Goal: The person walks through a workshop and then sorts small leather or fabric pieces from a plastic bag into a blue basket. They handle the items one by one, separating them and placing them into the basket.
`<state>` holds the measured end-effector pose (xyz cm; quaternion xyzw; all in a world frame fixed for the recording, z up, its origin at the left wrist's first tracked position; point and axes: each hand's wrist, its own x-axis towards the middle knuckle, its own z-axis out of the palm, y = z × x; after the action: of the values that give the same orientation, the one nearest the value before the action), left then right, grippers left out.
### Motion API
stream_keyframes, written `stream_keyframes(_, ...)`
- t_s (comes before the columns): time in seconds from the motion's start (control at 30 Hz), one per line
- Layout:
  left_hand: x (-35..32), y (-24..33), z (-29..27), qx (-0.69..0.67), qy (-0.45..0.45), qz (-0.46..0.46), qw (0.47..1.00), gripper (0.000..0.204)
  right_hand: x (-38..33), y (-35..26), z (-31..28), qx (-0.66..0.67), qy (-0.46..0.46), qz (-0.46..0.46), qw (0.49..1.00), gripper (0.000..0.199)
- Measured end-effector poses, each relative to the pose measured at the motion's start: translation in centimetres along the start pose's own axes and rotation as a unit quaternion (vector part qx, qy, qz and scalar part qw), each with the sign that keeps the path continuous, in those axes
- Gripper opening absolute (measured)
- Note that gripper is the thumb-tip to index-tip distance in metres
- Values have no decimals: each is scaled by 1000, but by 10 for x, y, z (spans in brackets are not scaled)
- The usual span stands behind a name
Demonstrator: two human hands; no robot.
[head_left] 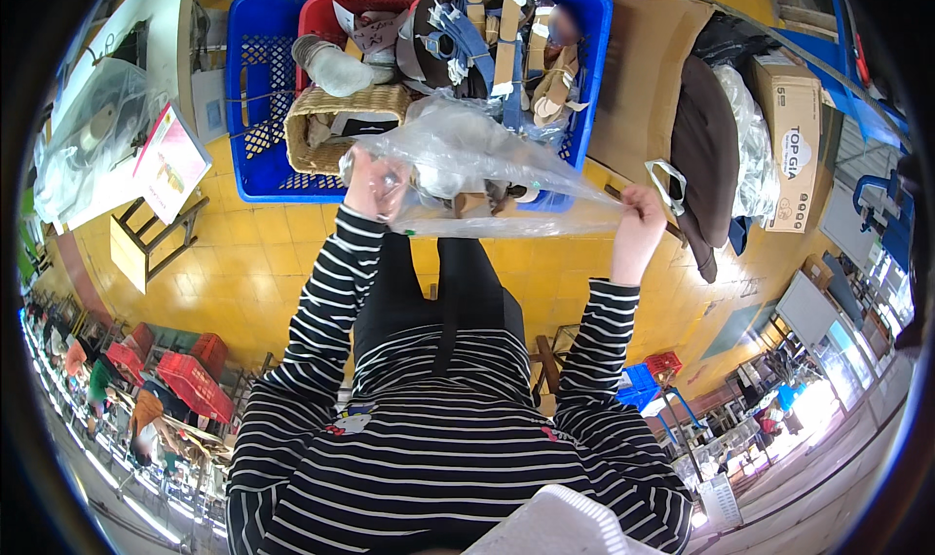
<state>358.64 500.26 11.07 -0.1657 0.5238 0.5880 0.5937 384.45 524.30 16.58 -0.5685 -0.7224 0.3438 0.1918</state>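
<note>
A large clear plastic bag is stretched between my two hands over the near side of a blue crate. My left hand is closed on the bag's left end, with film partly over the fingers. Out to the right, my right hand pinches the bag's pulled-out corner. Behind the film, pale and brown items show blurred. The crate holds a red basket, a woven basket, a whitish wrapped bundle and several denim and tan strips.
Right of the crate are a cardboard sheet, a dark brown cloth and a cardboard carton. A small wooden stool stands on the yellow floor at left, near a printed booklet. Several people work far left.
</note>
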Motion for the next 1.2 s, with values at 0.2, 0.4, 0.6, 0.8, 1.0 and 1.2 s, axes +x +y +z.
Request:
stream_keyframes(0.2, 37, 12, 38, 26, -84, 34, 996, 85, 3, -88, 52, 140, -397, -204, 884, 29)
stream_keyframes(0.4, 29, 34, 53, 112, -9, 82, 990, 74, -12, 17, 150, -326, -512, -201, 769, 62)
stream_keyframes(0.6, 5, 35, 44, 114, 61, 134, 983, 69, -12, 19, 124, -475, -415, -100, 769, 21)
stream_keyframes(0.8, -4, 35, 62, 222, 73, 184, 955, 61, -11, -14, 162, -238, -408, -386, 792, 38)
stream_keyframes(1.0, -3, 39, 41, 283, 43, 209, 935, 60, -3, 23, 177, -275, -444, -302, 797, 54)
stream_keyframes(1.2, -1, 37, 46, 278, 57, 195, 939, 58, 3, 55, 130, -191, -348, -234, 888, 49)
